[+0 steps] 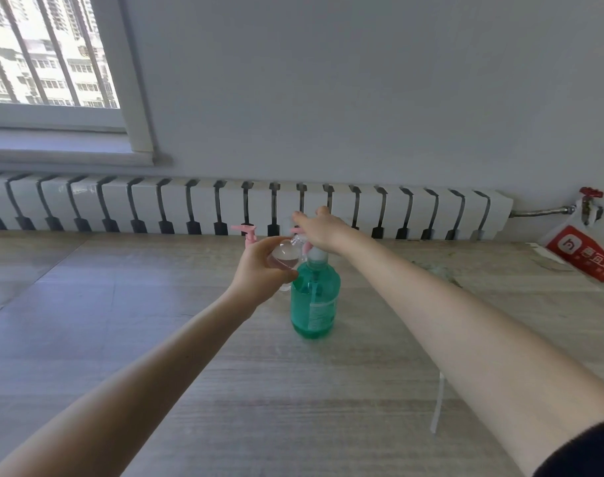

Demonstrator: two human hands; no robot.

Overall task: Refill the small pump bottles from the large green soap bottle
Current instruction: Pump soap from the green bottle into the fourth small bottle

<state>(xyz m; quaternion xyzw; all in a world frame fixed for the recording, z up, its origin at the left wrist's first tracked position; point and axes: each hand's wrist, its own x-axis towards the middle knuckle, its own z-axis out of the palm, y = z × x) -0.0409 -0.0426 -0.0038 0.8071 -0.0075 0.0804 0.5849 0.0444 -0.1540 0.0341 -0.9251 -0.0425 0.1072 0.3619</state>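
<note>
Where the large green soap bottle [315,297] is stood: upright on the wooden surface [156,339], mid-frame, just right of the left hand, and well filled with green liquid.
Pump head [317,256]: white, partly covered by the right wrist; whether it is being pressed cannot be told.
Left hand [259,270]: curled round a small clear bottle [284,257], which is held off the surface, touching or just beside the green bottle's shoulder.
Right hand [323,228]: reached over the green bottle's top, fingers stretched out and apart, nothing seen gripped; contact with the blurred pink piece under the fingertips cannot be confirmed.
Pink pump [247,233]: seen behind the left hand, its bottle hidden.
Handling, green bottle: judged heavy while this full, with smooth plastic walls that may give a little and turn slippery if soap is spilled; best taken round the waist over the label [321,309], or by the neck with the base supported.
Handling, small bottle: judged light, stiff and easily tipped; best gripped round the body so the mouth is left free.
Behind: a white radiator [224,208] is run along the wall.
Far right: a red-and-white bag [582,253] is hung below a valve [591,197].
</note>
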